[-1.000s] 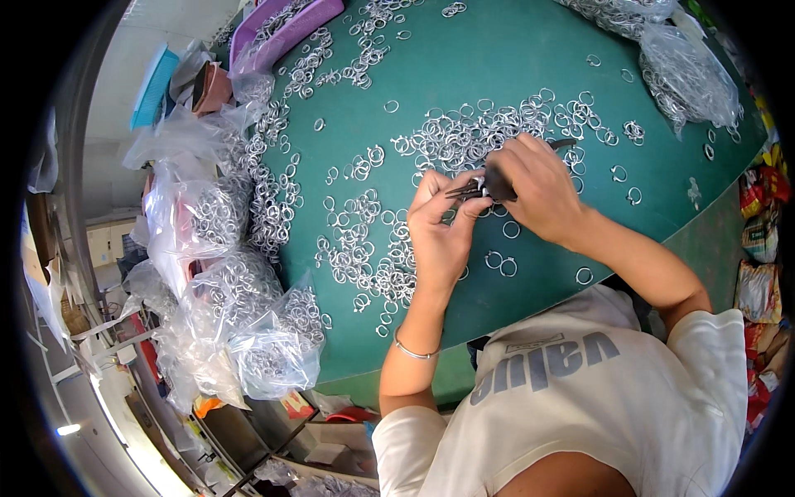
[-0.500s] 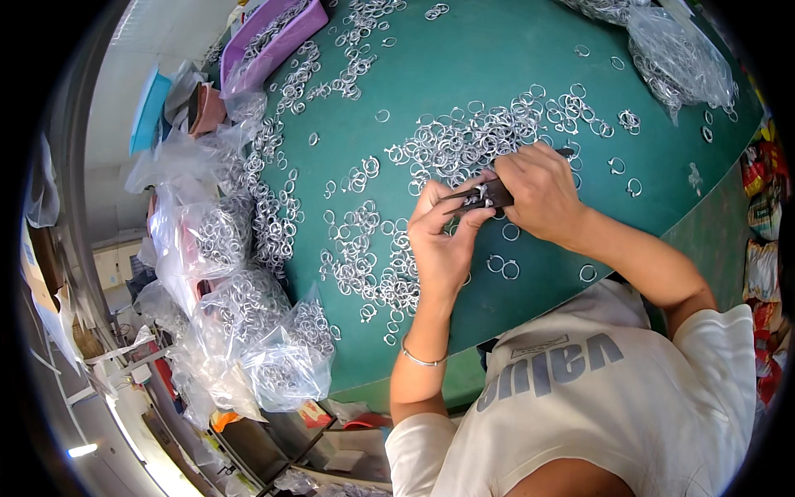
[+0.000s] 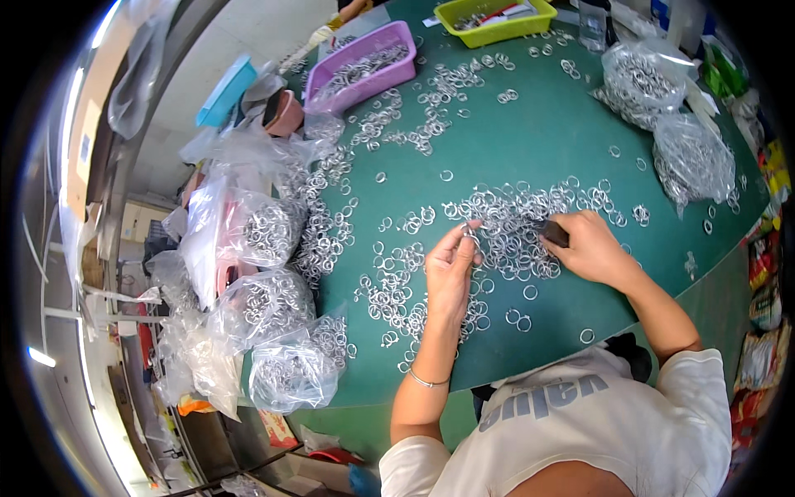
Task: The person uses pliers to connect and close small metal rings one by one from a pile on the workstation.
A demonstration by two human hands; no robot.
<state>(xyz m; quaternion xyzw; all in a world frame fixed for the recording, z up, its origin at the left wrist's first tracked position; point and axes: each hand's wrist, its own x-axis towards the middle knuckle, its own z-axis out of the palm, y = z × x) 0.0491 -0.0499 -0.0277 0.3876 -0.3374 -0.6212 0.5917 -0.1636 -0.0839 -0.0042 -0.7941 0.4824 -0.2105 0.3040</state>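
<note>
The small silver ring [image 3: 470,240] is at the tips of your left hand [image 3: 450,263], pinched between thumb and finger. It sits by the left side of the big ring pile [image 3: 515,228]. The ring is round, so it has no long way to point, and it is too small to tell which way its opening faces.

Your right hand [image 3: 590,248] is closed around a dark tool [image 3: 553,234]. The tool is to the right of your ring, with part of the pile between them. Its long way slants, going from your fist to the left and away from you, toward the pile. You cannot tell where its tip ends, or if it is spread or squeezed. The right hand is nearest the pile's right side.

Closer to your body, two loose rings [image 3: 518,320] lie on the green bench [image 3: 530,132]. Far left, past more rings, is a purple tray [image 3: 409,66]. Full clear bags [image 3: 269,302] sit along the left edge.
</note>
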